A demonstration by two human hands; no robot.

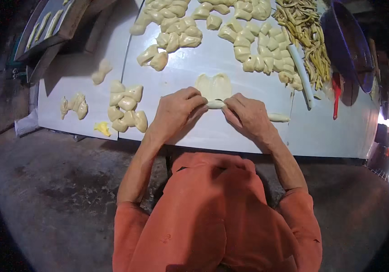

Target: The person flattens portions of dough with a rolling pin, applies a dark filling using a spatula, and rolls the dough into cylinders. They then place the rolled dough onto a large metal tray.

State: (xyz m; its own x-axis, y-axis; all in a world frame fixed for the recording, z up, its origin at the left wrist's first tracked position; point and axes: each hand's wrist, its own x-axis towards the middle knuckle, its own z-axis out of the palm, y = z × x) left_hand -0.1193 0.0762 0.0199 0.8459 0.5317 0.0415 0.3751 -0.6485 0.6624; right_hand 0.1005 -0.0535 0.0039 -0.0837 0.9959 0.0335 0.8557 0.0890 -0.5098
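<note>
Near the table's front edge, a flattened piece of pale dough (213, 85) lies with its near edge rolled into a small dough roll (215, 104). A little dark filling peeks out along that roll. The fingers of my left hand (179, 109) close on its left end, while my right hand (248, 113) grips the right end with fingers bent. My fingertips hide both ends. Just beyond my right wrist rests another slim dough roll (279, 117), partly covered by the hand.
Dough lumps (126, 106) sit at left; more dough pieces (253, 45) spread across the back. At right are a heap of yellow-green strips (310, 41), a pale rolling pin (301, 75), a red-handled tool (336, 95) and a purple basin (346, 41). A tray (49, 22) stands far left.
</note>
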